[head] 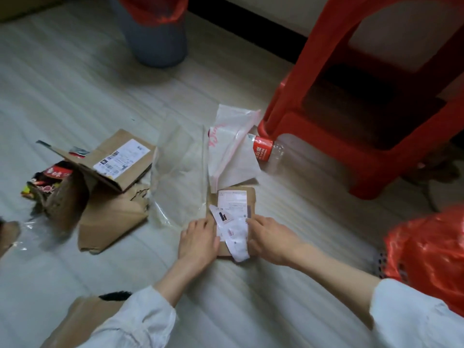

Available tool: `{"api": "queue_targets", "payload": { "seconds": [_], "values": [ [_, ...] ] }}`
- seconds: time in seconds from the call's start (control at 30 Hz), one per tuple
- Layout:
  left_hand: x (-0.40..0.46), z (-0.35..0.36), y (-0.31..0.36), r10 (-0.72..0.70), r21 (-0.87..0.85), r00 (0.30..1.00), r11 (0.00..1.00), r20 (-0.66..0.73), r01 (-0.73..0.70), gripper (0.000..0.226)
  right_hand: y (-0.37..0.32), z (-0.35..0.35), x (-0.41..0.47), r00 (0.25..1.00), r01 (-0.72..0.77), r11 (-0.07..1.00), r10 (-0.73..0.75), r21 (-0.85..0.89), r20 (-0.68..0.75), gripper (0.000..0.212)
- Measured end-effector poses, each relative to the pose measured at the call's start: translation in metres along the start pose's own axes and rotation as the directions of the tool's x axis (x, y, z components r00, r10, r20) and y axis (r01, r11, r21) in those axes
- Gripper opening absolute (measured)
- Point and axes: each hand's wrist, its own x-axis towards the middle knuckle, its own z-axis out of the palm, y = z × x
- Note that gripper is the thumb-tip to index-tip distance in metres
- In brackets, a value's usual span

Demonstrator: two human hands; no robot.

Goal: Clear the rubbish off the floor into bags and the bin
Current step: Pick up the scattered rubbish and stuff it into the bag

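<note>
Both hands down on a small flat brown cardboard piece (236, 197) with a peeling white label, lying on the pale floor (251, 310). Left hand (198, 241) gripping its left edge, fingers curled; right hand (270, 238) pinching the loose white label strip (237, 243). Just beyond: clear plastic sheet (179, 167), white zip bag (232, 144), clear plastic bottle with red label (267, 153) beside a red plastic stool (334, 116). Grey bin with red liner (155, 28) farther off.
</note>
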Motion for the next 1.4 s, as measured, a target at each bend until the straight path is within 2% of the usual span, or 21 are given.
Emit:
{"api": "queue_targets", "payload": {
  "seconds": [0.1,0.17,0.27,0.37,0.47,0.53,0.6,0.67,0.73,0.77,0.8,0.87,0.9,0.97,1.03,1.1,1.2,1.3,1.33,1.4],
  "values": [
    [-0.001,0.004,0.005,0.076,0.002,0.997,0.997,0.026,-0.076,0.038,0.007,-0.011,0.015,0.998,0.001,1.0,-0.001,-0.004,-0.069,0.052],
    [0.004,0.002,0.004,0.103,-0.04,0.995,0.994,0.001,-0.102,0.035,0.007,-0.014,0.024,0.996,-0.018,1.0,0.017,-0.008,-0.09,0.061],
    [0.009,-0.001,-0.004,0.127,-0.124,0.989,0.983,-0.073,-0.135,0.032,-0.003,0.001,0.036,0.992,-0.063,0.991,0.05,-0.117,-0.113,0.067],
    [0.009,-0.002,-0.013,0.153,-0.171,0.976,0.969,-0.155,-0.179,0.028,-0.015,0.025,0.042,0.985,-0.063,0.984,0.035,-0.164,-0.166,0.039],
    [0.007,-0.001,-0.024,0.123,-0.183,0.972,0.97,-0.202,-0.161,0.027,-0.02,0.034,0.041,0.985,-0.07,0.993,0.084,0.096,-0.15,0.012],
    [0.006,-0.005,-0.029,0.102,-0.169,0.948,0.973,-0.301,-0.159,0.027,-0.019,0.027,0.04,0.989,-0.057,0.959,0.093,0.279,-0.116,0.007],
    [0.007,-0.017,-0.033,0.069,-0.134,0.862,0.978,-0.502,-0.157,0.027,-0.018,0.012,0.039,0.979,-0.025,0.923,0.1,0.384,-0.178,0.013],
    [0.012,-0.035,-0.04,-0.014,-0.139,0.717,0.983,-0.697,-0.116,0.026,-0.016,-0.005,0.039,0.946,0.02,0.875,0.139,0.483,-0.292,0.021],
    [0.022,-0.06,-0.047,-0.137,-0.211,0.575,0.976,-0.807,-0.062,0.04,-0.013,-0.02,0.04,0.912,0.047,0.775,0.224,0.63,-0.344,0.026],
    [0.029,-0.074,-0.051,-0.212,-0.272,0.551,0.962,-0.807,-0.028,0.054,-0.011,-0.025,0.042,0.9,0.062,0.72,0.259,0.691,-0.35,0.027],
    [0.038,-0.087,-0.054,-0.289,-0.353,0.589,0.936,-0.755,0.007,0.069,-0.011,-0.028,0.044,0.902,0.068,0.675,0.274,0.735,-0.334,0.028],
    [0.055,-0.101,-0.056,-0.349,-0.467,0.764,0.881,-0.543,0.071,0.085,-0.011,-0.029,0.046,0.927,0.063,0.616,0.255,0.785,-0.275,0.032],
    [0.061,-0.099,-0.056,-0.289,-0.428,0.841,0.9,-0.458,0.076,0.081,-0.011,-0.028,0.047,0.938,0.061,0.596,0.24,0.801,-0.249,0.032],
    [0.066,-0.085,-0.051,-0.113,-0.223,0.926,0.974,-0.36,0.033,0.059,-0.013,-0.028,0.045,0.948,0.053,0.553,0.234,0.832,-0.215,0.034],
    [0.058,-0.064,-0.047,-0.052,-0.084,0.96,0.996,-0.276,0.03,0.043,-0.011,-0.031,0.044,0.941,0.066,0.494,0.257,0.867,-0.218,0.042],
    [0.043,-0.043,-0.045,-0.04,-0.032,0.979,0.999,-0.197,0.034,0.038,-0.009,-0.038,0.042,0.926,0.079,0.491,0.286,0.868,-0.246,0.034],
    [0.021,-0.028,-0.043,0.047,-0.042,0.993,0.998,-0.104,-0.052,0.036,-0.009,-0.038,0.038,0.912,0.081,0.614,0.272,0.785,-0.307,0.038],
    [0.008,-0.023,-0.045,0.18,-0.05,0.983,0.983,0.046,-0.178,0.039,-0.021,-0.033,0.034,0.916,0.111,0.751,0.176,0.65,-0.359,0.031],
    [0.004,-0.024,-0.045,0.198,-0.074,0.979,0.978,0.046,-0.195,0.036,-0.026,-0.032,0.032,0.923,0.121,0.79,0.134,0.601,-0.361,0.027],
    [0.0,-0.027,-0.047,0.16,-0.094,0.984,0.981,-0.082,-0.167,0.036,-0.033,-0.029,0.03,0.944,0.128,0.844,0.057,0.521,-0.324,0.023]
  ]
}}
